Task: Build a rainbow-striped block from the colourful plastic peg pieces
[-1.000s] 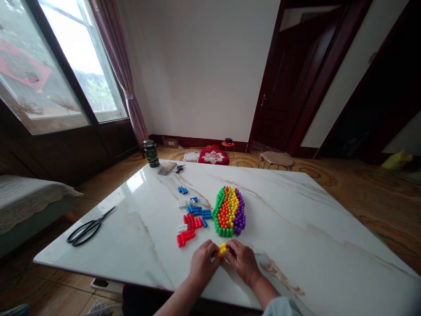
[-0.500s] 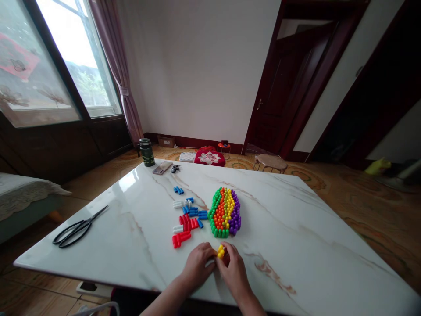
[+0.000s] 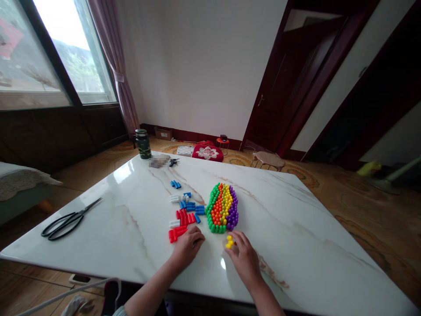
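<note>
Between the thumb and fingers of my right hand (image 3: pixel 245 254) is a small cluster of yellow beads (image 3: pixel 229 241), just above the marble-patterned table (image 3: pixel 131 263). My left hand (image 3: pixel 189 248) is apart from it, its fingers curled beside the red pieces (image 3: pixel 176 234); whether they pinch something is hidden. Beyond my hands lies a beaded piece (image 3: pixel 222 208) with green, orange, yellow and purple rows. Blue pieces (image 3: pixel 190 206) and white pieces (image 3: pixel 174 224) lie to its left, among more red ones.
Black-handled scissors (image 3: pixel 70 219) lie at the table's left. A dark green bottle (image 3: pixel 143 144), a blurred-out flat object (image 3: pixel 159 161) and keys (image 3: pixel 173 162) are at the far left edge. A round stool (image 3: pixel 269 159) stands beyond the table.
My hands have moved apart. My left hand has let go of the yellow cluster and gone left to the red pieces; my right hand has shifted right with the cluster. The view has shifted slightly.
</note>
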### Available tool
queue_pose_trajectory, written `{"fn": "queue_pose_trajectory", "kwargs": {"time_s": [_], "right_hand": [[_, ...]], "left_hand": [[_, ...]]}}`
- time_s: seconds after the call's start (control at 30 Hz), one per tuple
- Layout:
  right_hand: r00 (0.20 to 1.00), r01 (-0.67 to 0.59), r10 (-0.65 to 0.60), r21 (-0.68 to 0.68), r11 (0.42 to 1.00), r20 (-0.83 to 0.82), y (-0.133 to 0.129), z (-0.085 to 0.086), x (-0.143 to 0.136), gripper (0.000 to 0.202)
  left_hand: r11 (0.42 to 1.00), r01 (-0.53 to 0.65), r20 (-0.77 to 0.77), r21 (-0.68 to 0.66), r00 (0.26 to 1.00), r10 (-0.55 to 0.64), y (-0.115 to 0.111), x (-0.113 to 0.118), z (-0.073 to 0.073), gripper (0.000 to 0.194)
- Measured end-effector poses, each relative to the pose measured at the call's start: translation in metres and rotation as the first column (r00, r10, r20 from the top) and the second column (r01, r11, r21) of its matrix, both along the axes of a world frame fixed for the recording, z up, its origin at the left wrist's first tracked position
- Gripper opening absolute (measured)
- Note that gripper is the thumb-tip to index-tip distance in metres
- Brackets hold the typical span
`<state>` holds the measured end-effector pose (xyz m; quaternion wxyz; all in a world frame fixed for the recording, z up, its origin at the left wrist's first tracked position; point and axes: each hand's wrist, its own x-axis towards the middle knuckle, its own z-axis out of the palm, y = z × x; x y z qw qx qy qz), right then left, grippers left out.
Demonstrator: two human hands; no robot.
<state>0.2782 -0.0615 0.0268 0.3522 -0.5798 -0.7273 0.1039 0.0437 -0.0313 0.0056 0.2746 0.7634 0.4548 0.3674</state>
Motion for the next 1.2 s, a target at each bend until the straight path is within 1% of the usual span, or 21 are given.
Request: {"fn": "queue_pose_trajectory", "kwargs": {"time_s": [0.07, 0.13, 0.23, 0.33, 0.4, 0.47, 0.57, 0.67, 0.73, 0.83, 1.0, 1.2], "right_hand": [[0.999, -0.008, 0.008, -0.006, 1.0, 0.048, 0.005, 0.007, 0.006, 0.039], [0.998, -0.006, 0.011, -0.07, 0.997, 0.069, 0.009, 0.008, 0.01, 0.039], [0.997, -0.028, 0.042, -0.194, 0.981, 0.069, 0.008, 0.004, 0.009, 0.037], [0.997, -0.052, 0.065, -0.239, 0.97, 0.05, 0.003, 0.001, 0.003, 0.04], [0.998, -0.041, 0.051, -0.225, 0.974, 0.04, 0.002, 0.004, 0.0, 0.039], [0.999, 0.0, 0.007, -0.168, 0.986, 0.038, 0.008, 0.008, 0.0, 0.033], [0.993, 0.103, -0.098, -0.075, 0.992, 0.058, 0.024, 0.012, 0.004, 0.025], [0.978, 0.179, -0.173, -0.04, 0.983, 0.119, 0.041, 0.014, 0.005, 0.023], [0.967, 0.2, -0.191, -0.041, 0.979, 0.17, 0.05, 0.016, 0.004, 0.022], [0.944, 0.22, -0.195, -0.066, 0.973, 0.266, 0.058, 0.024, -0.001, 0.021], [0.875, 0.279, -0.188, -0.147, 0.949, 0.447, 0.07, 0.039, -0.008, 0.015], [0.808, 0.297, -0.138, -0.194, 0.935, 0.573, 0.081, 0.042, -0.01, 0.015]], "left_hand": [[1.0, -0.003, 0.0, 0.004, 1.0, 0.003, 0.001, -0.001, -0.003, 0.02], [1.0, -0.004, 0.001, 0.007, 1.0, 0.004, 0.002, -0.001, -0.005, 0.019], [1.0, -0.004, -0.001, 0.005, 1.0, 0.004, 0.002, -0.001, -0.006, 0.019], [1.0, -0.01, -0.007, 0.001, 1.0, 0.01, 0.002, -0.001, -0.006, 0.018], [1.0, -0.01, -0.008, 0.002, 1.0, 0.01, 0.002, -0.001, -0.005, 0.018], [1.0, -0.009, -0.005, 0.006, 1.0, 0.009, 0.002, -0.001, -0.005, 0.018], [1.0, -0.01, -0.001, 0.006, 1.0, 0.01, 0.002, -0.001, -0.006, 0.018], [1.0, -0.012, 0.0, 0.0, 1.0, 0.012, 0.002, -0.001, -0.007, 0.018], [1.0, -0.01, 0.002, 0.001, 1.0, 0.01, 0.002, -0.001, -0.007, 0.017], [1.0, -0.009, 0.005, 0.006, 1.0, 0.009, 0.002, -0.002, -0.006, 0.018], [1.0, -0.014, 0.02, 0.023, 1.0, 0.013, 0.003, -0.001, -0.007, 0.018], [1.0, -0.015, 0.024, 0.022, 1.0, 0.015, 0.004, -0.001, -0.011, 0.017]]}}
